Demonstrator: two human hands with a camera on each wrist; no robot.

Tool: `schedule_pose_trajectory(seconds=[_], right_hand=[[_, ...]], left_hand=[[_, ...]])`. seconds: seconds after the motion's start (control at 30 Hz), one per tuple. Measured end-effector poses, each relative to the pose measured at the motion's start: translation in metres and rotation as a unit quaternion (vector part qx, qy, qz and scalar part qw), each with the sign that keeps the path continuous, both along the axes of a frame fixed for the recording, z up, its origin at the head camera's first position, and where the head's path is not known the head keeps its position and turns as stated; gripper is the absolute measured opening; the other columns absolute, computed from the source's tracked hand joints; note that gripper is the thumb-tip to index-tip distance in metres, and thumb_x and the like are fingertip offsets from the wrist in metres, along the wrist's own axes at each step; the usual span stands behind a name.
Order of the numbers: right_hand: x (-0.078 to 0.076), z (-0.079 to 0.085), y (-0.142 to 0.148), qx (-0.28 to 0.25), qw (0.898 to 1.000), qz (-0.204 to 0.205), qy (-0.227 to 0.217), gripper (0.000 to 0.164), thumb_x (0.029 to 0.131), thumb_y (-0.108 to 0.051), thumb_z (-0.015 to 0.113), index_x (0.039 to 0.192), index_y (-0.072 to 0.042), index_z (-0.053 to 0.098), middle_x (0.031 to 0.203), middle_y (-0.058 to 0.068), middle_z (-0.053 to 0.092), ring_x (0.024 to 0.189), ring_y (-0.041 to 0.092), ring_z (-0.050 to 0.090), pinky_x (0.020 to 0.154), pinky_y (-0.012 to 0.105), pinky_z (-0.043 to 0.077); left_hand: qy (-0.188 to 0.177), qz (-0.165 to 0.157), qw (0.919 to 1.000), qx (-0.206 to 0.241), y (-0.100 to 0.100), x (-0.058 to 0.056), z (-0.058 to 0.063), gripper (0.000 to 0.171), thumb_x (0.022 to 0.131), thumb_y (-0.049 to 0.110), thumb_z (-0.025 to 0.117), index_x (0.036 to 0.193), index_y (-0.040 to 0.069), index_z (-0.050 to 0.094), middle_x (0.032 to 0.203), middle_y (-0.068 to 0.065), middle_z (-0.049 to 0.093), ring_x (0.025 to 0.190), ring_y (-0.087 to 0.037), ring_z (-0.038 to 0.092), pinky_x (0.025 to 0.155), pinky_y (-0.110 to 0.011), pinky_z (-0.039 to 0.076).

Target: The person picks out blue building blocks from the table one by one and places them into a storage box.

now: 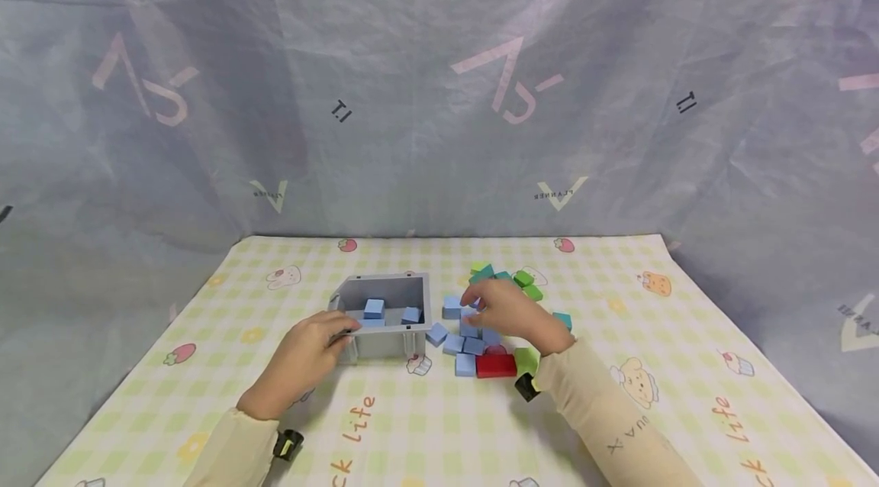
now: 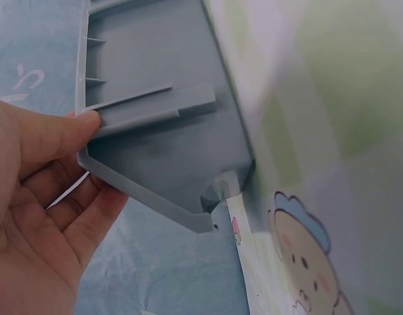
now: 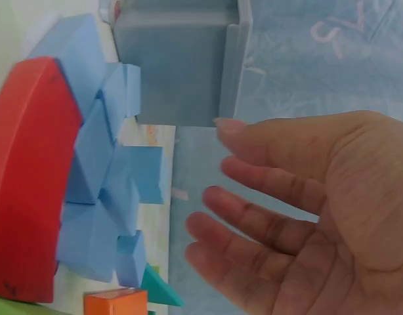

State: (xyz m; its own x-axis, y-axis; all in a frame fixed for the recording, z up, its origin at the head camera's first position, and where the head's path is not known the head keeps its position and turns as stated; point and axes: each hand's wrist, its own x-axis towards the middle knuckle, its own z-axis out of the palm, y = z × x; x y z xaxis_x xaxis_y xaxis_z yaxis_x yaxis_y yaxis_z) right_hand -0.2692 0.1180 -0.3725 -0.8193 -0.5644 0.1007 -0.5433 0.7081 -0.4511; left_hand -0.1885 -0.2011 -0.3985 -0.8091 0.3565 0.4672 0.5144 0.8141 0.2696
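A grey plastic bin (image 1: 384, 346) stands on the table with several blue blocks (image 1: 374, 309) inside. My left hand (image 1: 309, 349) pinches the bin's rim at its near left corner; in the left wrist view the thumb lies over the edge of the bin wall (image 2: 142, 65) and the fingers sit on its other side. To the right of the bin lies a cluster of loose blue blocks (image 1: 453, 344). Over that cluster hovers my right hand (image 1: 504, 308), fingers loosely bent and apart from the thumb, holding nothing in the right wrist view.
A red arched block (image 3: 31, 177) lies along the near side of the blue cluster, beside a light green block (image 1: 527, 359). Behind my right hand are green blocks (image 1: 524, 278) and teal ones (image 1: 483, 273). An orange block (image 3: 116, 304) shows in the right wrist view.
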Motion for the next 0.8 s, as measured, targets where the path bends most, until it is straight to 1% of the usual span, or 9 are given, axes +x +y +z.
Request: schedule_pose_trajectory(seconds=[0.1,0.17,0.3,0.4,0.53,0.8], right_hand=[[-0.003,-0.005,0.002,0.025,0.999,0.001,-0.019,0.025,0.081,-0.011,0.073,0.105,-0.006,0.071,0.104,0.008,0.070,0.090,0.021,0.060,0.077,0.039,0.057],[-0.004,-0.007,0.005,0.042,0.999,0.004,-0.026,0.023,0.081,-0.007,0.072,0.104,-0.006,0.072,0.105,0.007,0.069,0.091,0.021,0.060,0.079,0.041,0.056],[-0.005,-0.011,0.012,0.059,0.997,-0.006,-0.045,0.023,0.078,0.002,0.069,0.100,-0.007,0.073,0.104,0.007,0.067,0.093,0.021,0.058,0.083,0.044,0.055],[-0.007,-0.015,0.016,0.068,0.996,-0.019,-0.062,0.025,0.077,0.003,0.070,0.099,-0.008,0.073,0.102,0.005,0.067,0.089,0.018,0.056,0.081,0.042,0.055],[-0.007,-0.017,0.017,0.081,0.994,-0.029,-0.073,0.024,0.076,0.001,0.072,0.098,-0.010,0.073,0.095,0.003,0.067,0.083,0.017,0.055,0.076,0.039,0.056],[-0.005,-0.020,0.011,0.088,0.993,-0.034,-0.071,0.024,0.073,-0.002,0.077,0.097,-0.008,0.074,0.088,0.002,0.066,0.076,0.014,0.054,0.071,0.033,0.056]], left_hand=[[0.007,-0.001,1.0000,0.002,0.000,-0.001,-0.001,0.021,0.079,0.005,0.075,0.099,0.012,0.075,0.100,0.000,0.070,0.093,-0.017,0.062,0.074,-0.040,0.058],[0.011,-0.002,0.9999,0.003,0.000,-0.002,-0.001,0.021,0.078,0.004,0.076,0.098,0.012,0.075,0.100,0.000,0.070,0.092,-0.017,0.062,0.073,-0.040,0.058],[0.009,-0.003,1.0000,0.003,0.000,-0.001,-0.001,0.022,0.078,0.002,0.075,0.098,0.011,0.075,0.100,-0.001,0.070,0.092,-0.018,0.062,0.073,-0.040,0.058],[0.002,-0.002,1.0000,0.003,0.001,-0.001,0.000,0.022,0.078,0.002,0.075,0.098,0.011,0.075,0.100,-0.001,0.070,0.092,-0.018,0.062,0.074,-0.040,0.058],[-0.001,0.000,1.0000,0.007,0.002,0.000,0.001,0.022,0.078,0.002,0.075,0.098,0.011,0.075,0.100,0.000,0.070,0.091,-0.017,0.062,0.073,-0.040,0.058],[0.005,0.006,1.0000,0.003,0.002,0.000,0.001,0.021,0.078,0.004,0.076,0.098,0.011,0.075,0.100,-0.001,0.070,0.091,-0.017,0.062,0.074,-0.041,0.058]])
